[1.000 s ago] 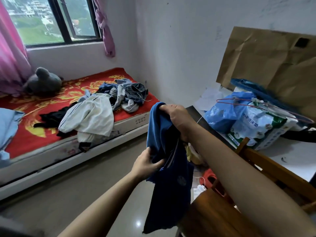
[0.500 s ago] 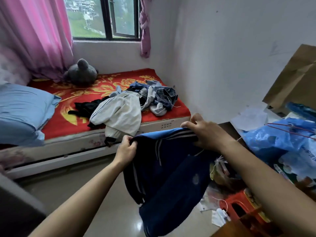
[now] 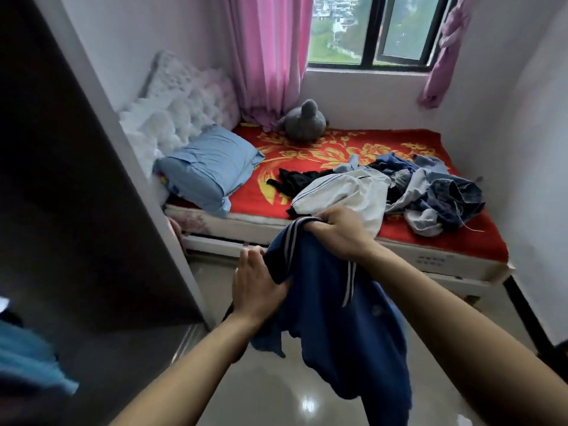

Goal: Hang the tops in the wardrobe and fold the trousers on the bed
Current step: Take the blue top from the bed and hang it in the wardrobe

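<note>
Blue striped garment (image 3: 347,327) is hanging from both hands, above the floor.
The right hand (image 3: 341,238) is pinching the top edge with curled fingers; the left hand (image 3: 256,290) is gripping a fold lower left. Long axis is running straight down from the fingers. Left hand is sitting nearer the wardrobe (image 3: 76,210), just to its left; bed (image 3: 307,155) and clothes pile (image 3: 415,192) are lying beyond the right fingers. Both routes are looking unobstructed.

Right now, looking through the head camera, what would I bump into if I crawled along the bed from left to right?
White tufted headboard → light blue pillow → grey plush toy → crumpled heap of blue and grey clothes.
</note>
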`<action>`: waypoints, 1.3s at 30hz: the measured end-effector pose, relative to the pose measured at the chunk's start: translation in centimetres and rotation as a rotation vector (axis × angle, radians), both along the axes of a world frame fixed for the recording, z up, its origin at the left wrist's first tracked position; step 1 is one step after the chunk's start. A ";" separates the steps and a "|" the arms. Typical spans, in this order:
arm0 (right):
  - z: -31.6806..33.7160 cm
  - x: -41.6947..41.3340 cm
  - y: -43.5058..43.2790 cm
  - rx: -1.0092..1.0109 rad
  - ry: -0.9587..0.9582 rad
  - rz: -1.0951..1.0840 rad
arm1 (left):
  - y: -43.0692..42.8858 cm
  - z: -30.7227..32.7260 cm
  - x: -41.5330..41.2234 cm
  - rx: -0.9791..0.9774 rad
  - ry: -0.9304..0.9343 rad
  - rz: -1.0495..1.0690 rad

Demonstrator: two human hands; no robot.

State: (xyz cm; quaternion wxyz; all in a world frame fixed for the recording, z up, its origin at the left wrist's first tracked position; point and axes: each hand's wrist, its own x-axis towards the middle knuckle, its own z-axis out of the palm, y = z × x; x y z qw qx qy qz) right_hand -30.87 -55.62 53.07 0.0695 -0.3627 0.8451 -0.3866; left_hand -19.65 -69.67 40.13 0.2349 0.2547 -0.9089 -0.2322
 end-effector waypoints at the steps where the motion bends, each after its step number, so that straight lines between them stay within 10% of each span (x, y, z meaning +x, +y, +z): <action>1: 0.5 -0.5 -1.3 -0.029 -0.024 0.037 | -0.7 0.5 0.1 0.075 -0.013 0.075; 9: 2.7 -1.4 -9.4 -0.130 -0.143 0.441 | -4.5 1.9 1.8 0.000 -0.218 0.310; 18: 1.8 -0.5 -17.1 -0.118 0.187 0.674 | -9.3 6.2 14.4 -0.109 -0.259 0.882; 24: 1.1 4.9 -23.0 -0.101 0.297 0.735 | -11.2 10.9 22.7 -0.148 0.120 0.987; 33: 5.7 13.8 -33.1 -0.348 0.137 0.697 | -18.7 12.1 27.3 0.325 0.255 0.752; 39: 9.4 19.8 -39.4 -0.093 -0.285 0.855 | -24.5 15.4 31.0 -0.053 0.359 0.865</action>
